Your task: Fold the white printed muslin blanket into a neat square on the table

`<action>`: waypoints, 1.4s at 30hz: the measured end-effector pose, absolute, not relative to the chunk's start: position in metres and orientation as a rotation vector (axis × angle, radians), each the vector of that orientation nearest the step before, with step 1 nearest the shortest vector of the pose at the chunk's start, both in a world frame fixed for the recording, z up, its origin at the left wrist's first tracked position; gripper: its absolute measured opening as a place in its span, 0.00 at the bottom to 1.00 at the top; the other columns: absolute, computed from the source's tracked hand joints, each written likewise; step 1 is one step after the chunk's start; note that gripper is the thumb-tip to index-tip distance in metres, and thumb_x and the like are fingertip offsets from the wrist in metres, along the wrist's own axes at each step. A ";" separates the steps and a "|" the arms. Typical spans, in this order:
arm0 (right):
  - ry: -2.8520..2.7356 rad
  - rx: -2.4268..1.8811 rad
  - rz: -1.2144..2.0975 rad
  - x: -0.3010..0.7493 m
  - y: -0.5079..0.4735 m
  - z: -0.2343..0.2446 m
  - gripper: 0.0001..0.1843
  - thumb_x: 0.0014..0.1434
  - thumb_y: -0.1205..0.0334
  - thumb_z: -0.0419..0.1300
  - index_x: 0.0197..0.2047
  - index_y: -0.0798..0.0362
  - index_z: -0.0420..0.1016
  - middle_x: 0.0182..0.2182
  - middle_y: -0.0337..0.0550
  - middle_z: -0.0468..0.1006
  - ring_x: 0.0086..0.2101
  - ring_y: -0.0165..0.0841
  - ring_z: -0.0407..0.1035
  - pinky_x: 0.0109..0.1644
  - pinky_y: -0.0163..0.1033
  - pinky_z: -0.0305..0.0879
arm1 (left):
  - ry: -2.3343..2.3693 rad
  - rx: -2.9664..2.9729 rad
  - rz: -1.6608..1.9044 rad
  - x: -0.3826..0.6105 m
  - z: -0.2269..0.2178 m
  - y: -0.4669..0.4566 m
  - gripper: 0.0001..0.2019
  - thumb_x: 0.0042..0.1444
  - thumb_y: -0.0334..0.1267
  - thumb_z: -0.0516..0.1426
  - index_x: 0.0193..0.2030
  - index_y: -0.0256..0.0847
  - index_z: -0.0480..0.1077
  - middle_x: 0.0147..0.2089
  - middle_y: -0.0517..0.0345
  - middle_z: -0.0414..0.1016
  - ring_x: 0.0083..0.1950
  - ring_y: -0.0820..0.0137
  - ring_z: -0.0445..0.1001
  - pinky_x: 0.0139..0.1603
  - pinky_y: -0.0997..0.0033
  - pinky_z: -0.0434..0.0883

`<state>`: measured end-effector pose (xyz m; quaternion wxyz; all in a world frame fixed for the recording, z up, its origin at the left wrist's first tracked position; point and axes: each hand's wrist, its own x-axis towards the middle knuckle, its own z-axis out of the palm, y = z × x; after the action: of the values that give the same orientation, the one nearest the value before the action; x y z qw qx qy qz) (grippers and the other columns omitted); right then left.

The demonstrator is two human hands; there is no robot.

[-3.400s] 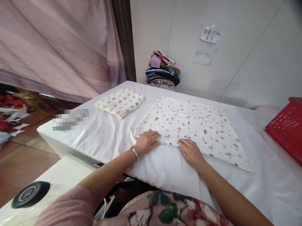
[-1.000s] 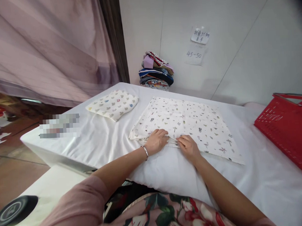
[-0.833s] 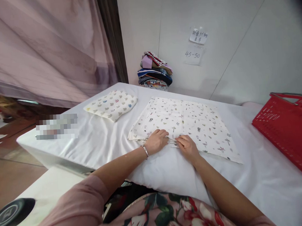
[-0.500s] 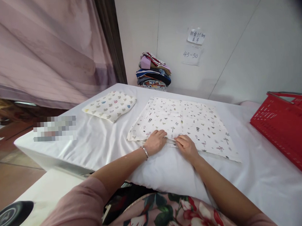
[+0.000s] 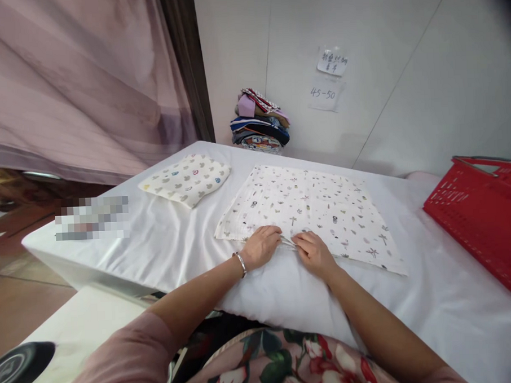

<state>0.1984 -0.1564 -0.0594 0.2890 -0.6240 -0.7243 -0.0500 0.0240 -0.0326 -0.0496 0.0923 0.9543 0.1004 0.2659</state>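
Observation:
Spread in front of me is a white cloth with small printed plants and figures, folded into layers. At its near edge my left hand is closed, its fingers pinching the layered hem. Just to the right, my right hand pinches the same edge between thumb and fingers. A short stretch of the loose layers shows between the two hands. Farther left lies a smaller folded cloth with grey and coloured mushroom-like prints, touched by neither hand.
A white sheet covers the table. A red plastic basket stands at the right. Behind the table's far edge is a stack of folded fabrics. Paper notes hang on the wall, and a pink curtain drapes at the left.
My left hand has shifted slightly down along the cloth's near edge. The edge between my hands sits a little differently; the rest of the cloth lies as before.

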 end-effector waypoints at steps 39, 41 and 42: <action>-2.235 -1.804 -0.383 0.181 -0.140 -0.051 0.15 0.60 0.70 0.48 0.47 0.53 0.69 0.40 0.46 0.73 0.40 0.37 0.64 0.41 0.41 0.58 | 0.858 3.103 0.636 -0.030 -0.051 -0.016 0.08 0.55 0.26 0.47 0.35 0.37 0.66 0.45 0.51 0.69 0.46 0.66 0.65 0.45 0.63 0.61; -2.253 -1.791 -0.399 0.171 -0.127 -0.048 0.17 0.59 0.72 0.48 0.50 0.54 0.67 0.40 0.46 0.72 0.40 0.37 0.64 0.41 0.40 0.58 | 0.813 3.078 0.678 -0.030 -0.049 -0.017 0.08 0.55 0.26 0.48 0.37 0.38 0.66 0.47 0.53 0.69 0.46 0.66 0.65 0.47 0.63 0.60; -2.257 -1.778 -0.408 0.165 -0.121 -0.048 0.17 0.59 0.72 0.49 0.51 0.54 0.67 0.40 0.46 0.72 0.40 0.37 0.63 0.41 0.40 0.58 | 0.792 3.065 0.694 -0.029 -0.048 -0.018 0.08 0.55 0.26 0.48 0.38 0.38 0.67 0.48 0.53 0.68 0.47 0.66 0.65 0.48 0.63 0.60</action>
<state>0.1648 -0.1207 -0.0478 0.1195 -0.6084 -0.7720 -0.1397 -0.0294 -0.0176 -0.0484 -0.0497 0.9445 0.2442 0.2139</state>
